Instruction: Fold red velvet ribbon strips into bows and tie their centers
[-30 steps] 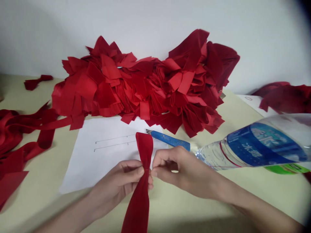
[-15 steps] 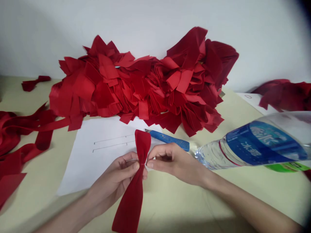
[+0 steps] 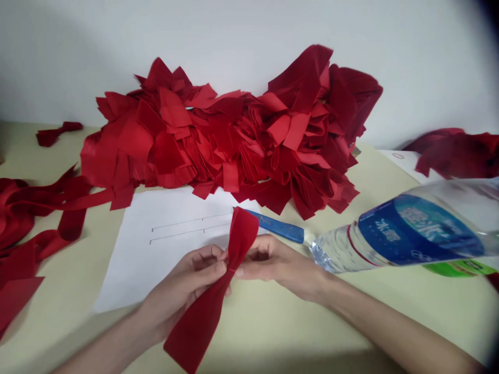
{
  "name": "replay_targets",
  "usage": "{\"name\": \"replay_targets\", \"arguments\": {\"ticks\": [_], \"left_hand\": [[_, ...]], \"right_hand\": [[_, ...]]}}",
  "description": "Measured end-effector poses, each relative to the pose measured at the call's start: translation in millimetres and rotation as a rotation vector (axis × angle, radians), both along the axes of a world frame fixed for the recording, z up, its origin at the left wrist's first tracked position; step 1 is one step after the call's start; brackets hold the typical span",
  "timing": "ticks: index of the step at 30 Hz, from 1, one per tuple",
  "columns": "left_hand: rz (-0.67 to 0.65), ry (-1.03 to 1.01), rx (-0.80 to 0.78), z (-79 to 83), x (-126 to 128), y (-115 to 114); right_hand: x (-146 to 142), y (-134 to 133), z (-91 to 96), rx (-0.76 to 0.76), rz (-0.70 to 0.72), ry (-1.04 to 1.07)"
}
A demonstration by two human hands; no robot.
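Observation:
A strip of red velvet ribbon (image 3: 202, 322), gathered narrow at its middle, slants between my hands over the table. My left hand (image 3: 191, 275) is closed, its thumb and fingers pinching the ribbon at the gathered part. From the other side my right hand (image 3: 283, 267) is closed too, its fingertips at the same narrow spot; the ribbon's upper end partly covers them. Under and beyond the hands lies a white paper (image 3: 130, 265) with ruled lines. A blue utility knife (image 3: 280, 228) rests behind my right hand, its front partly behind the ribbon.
A big heap of cut red ribbon pieces (image 3: 218, 140) stands against the wall (image 3: 234, 31). Long loose ribbon (image 3: 70, 223) lies at left, a small gathered piece (image 3: 58, 134) behind it. At right, a water bottle (image 3: 409, 228) lies on its side, with more red fabric (image 3: 463, 153) farther back.
The ribbon has tilted: its upper end has swung right, over my right fingers, and its lower end left. My right fingertips have moved slightly down, against the ribbon's middle.

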State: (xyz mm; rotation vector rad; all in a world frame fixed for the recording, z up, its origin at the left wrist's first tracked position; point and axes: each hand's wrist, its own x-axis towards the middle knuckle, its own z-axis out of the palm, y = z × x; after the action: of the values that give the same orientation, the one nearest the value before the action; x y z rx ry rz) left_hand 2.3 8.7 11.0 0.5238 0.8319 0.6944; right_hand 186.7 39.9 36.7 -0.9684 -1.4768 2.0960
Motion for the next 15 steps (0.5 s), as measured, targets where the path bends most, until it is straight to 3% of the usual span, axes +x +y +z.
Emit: {"name": "replay_targets", "arguments": {"ticks": [6,11,13,15], "left_hand": [[-0.06,0.041,0.067,0.2,-1.4,3.9],[-0.02,0.167,0.055,11.1,-2.6,7.2],[-0.012,0.258,0.134,15.3,-4.9,9.5],[-0.012,0.384,0.32,17.1,-7.2,11.2]], "right_hand": [[-7.7,-2.5,-6.1,0.06,-0.057,0.116],[-5.7,2.4,-8.0,0.135,-0.093,0.066],[-2.6,5.8,-9.5,0.198,-0.128,0.006],[-0.4,8.0,-11.1,0.249,-0.149,-0.072]]}}
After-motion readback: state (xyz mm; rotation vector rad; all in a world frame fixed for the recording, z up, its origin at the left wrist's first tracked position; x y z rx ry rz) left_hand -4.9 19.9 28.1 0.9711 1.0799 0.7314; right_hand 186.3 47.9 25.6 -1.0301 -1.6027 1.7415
